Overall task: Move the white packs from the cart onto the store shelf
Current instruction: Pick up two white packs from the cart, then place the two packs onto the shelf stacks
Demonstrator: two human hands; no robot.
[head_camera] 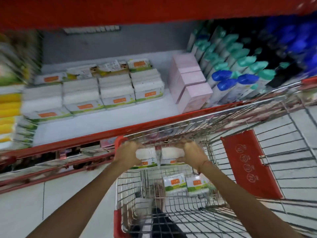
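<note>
I see bare white shelf (pixel 103 124) floor just behind its red front lip, ahead of the stacked packs. Over the cart's (pixel 248 121) shelf-side rim, my left hand (pixel 127 154) and right hand (pixel 190 152) clamp a row of white packs (pixel 154 156) from either end, forearms outstretched. Two more packs (pixel 186 185) lie in the cart basket.

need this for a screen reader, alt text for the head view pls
Left hand and right hand lift white packs above a wire cart holding two more packs, beside a red-edged shelf of matching stacks.
</note>
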